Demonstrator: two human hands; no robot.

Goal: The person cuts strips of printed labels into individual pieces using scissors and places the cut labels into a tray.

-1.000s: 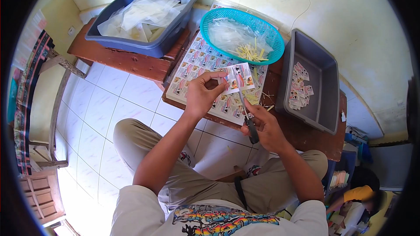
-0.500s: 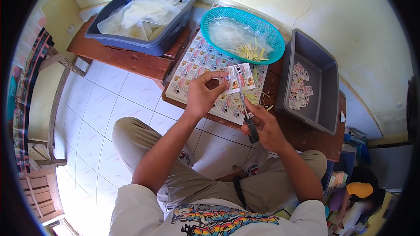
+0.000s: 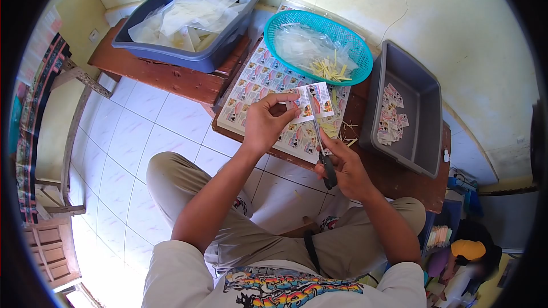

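Between thumb and fingers, my left hand point(image 3: 267, 122) pinches a small printed label sheet point(image 3: 323, 101) by its left end. My right hand point(image 3: 346, 166) is wrapped round the black handles of a pair of scissors point(image 3: 317, 131). The blades point away from me and lie across the label sheet, a little right of my left fingertips. Below both hands lies a stack of larger printed sheets point(image 3: 245, 101) with repeated labels. Narrow yellowish paper offcuts point(image 3: 348, 131) are scattered at its right edge.
A turquoise basket point(image 3: 274, 51) holds clear plastic bags and yellowish strips. At right, a grey tub point(image 3: 419, 131) contains cut labels. A blue-grey tub point(image 3: 154, 54) with translucent bags stands on the wooden bench point(image 3: 154, 77) at left. Another person point(image 3: 468, 251) is at lower right.
The scissor blades look slightly more closed across the label sheet. Both hands stay almost in place, and the view has shifted very slightly.
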